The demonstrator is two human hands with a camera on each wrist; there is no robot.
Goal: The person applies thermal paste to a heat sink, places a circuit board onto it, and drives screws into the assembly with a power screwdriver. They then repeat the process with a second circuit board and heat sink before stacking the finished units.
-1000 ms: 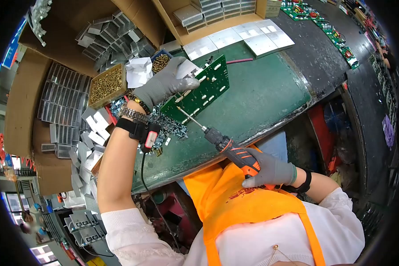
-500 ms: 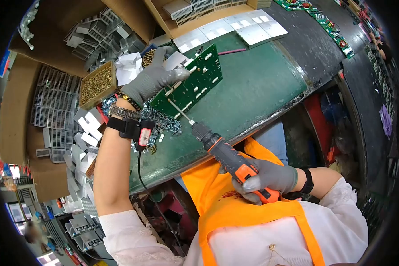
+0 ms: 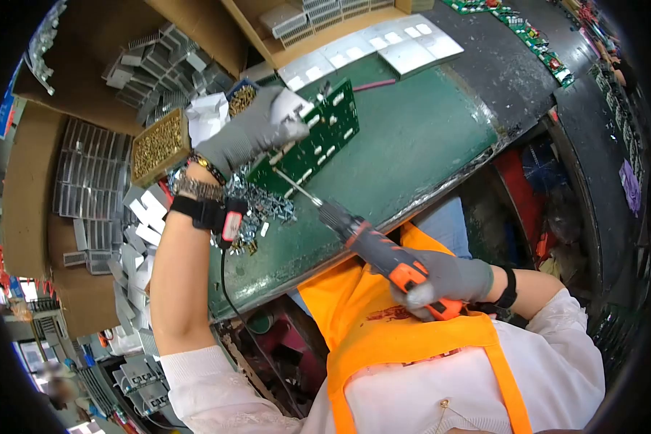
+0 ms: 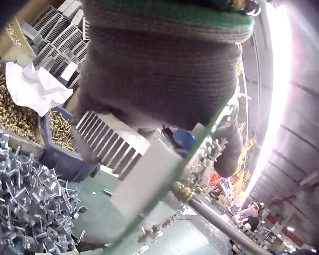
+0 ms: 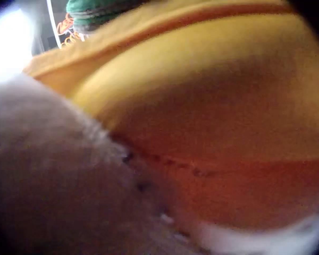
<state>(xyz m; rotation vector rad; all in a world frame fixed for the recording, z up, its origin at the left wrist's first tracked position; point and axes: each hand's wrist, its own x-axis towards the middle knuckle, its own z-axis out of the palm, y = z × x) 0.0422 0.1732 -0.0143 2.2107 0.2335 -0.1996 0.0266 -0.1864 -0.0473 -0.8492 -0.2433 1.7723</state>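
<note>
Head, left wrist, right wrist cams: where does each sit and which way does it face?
Head: on the head, facing down at the green bench; shows both arms, left hand gripping a circuit board, right hand gripping a screwdriver, orange apron.
Left wrist: at the wrist, facing past the left hand and board edge to metal clips.
Right wrist: blurred; apron close up, grey glove lower left.
Shared: head and left wrist both show board and clips.

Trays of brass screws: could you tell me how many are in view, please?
2: a wide tray by the left hand's wrist, and a small blue bin beyond its knuckles; more may be hidden.
</note>
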